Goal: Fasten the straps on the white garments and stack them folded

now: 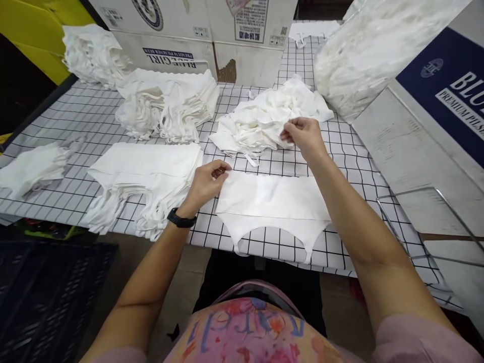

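Note:
A white strapped top [272, 197] lies flat before me, its straight edge away from me and its straps toward the table's front edge. My left hand [207, 182] is at its far left corner, thumb and fingers closed on the fabric there. My right hand [302, 135] is over the near right part of a loose heap of white tops [260, 118]. Its fingers are pressed together, and what they hold, if anything, is hidden. Left of my left hand lies a neat stack of white tops [145, 166], straps hanging toward the front edge.
More stacked white tops [170, 98] stand behind, with another pile [94, 53] at the far left and a small one [34, 169] nearer. A carton [249, 65] closes off the back. On the right are a stuffed clear bag [363, 55], a blue-and-white box [412, 146] and a wire frame [434, 190].

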`<move>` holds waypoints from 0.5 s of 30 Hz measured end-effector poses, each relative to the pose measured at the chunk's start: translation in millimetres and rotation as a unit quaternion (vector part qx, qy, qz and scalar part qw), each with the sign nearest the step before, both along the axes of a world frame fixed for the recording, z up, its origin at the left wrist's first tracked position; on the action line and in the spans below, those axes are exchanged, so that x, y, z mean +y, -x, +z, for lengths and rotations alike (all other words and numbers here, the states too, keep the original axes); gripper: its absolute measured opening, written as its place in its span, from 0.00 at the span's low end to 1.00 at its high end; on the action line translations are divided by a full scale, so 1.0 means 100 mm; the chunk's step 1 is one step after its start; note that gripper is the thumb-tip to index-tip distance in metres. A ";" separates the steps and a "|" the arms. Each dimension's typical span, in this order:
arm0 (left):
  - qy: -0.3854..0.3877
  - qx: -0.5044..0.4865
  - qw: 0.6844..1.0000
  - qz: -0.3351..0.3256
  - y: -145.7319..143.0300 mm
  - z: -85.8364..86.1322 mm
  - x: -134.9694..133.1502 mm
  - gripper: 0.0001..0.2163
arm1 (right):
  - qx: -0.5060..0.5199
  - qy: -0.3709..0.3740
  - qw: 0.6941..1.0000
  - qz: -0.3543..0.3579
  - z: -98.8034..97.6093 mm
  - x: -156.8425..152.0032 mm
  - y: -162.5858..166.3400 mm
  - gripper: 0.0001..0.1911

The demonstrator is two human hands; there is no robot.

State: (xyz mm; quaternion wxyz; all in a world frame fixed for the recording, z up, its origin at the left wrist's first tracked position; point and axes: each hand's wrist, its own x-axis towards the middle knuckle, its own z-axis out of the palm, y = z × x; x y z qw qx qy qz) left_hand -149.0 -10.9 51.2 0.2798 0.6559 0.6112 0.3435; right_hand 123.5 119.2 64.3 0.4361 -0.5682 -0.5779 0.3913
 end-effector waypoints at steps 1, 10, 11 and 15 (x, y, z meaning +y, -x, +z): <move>-0.004 0.006 1.000 0.003 0.02 -0.01 0.00 0.08 | 0.031 0.000 0.999 0.014 0.03 0.04 -0.03 0.04; -0.042 0.136 0.990 -0.010 0.12 -0.15 0.07 0.09 | -0.278 -0.083 0.956 0.042 0.11 -0.99 -0.86 0.16; -0.058 0.163 0.985 -0.012 0.09 -0.14 0.06 0.10 | -0.298 -0.081 0.950 0.048 0.05 -1.18 -0.95 0.17; -0.130 0.241 0.961 -0.042 -0.25 -0.04 -0.03 0.12 | -0.335 -0.105 0.934 0.073 -0.19 -1.68 -1.16 0.21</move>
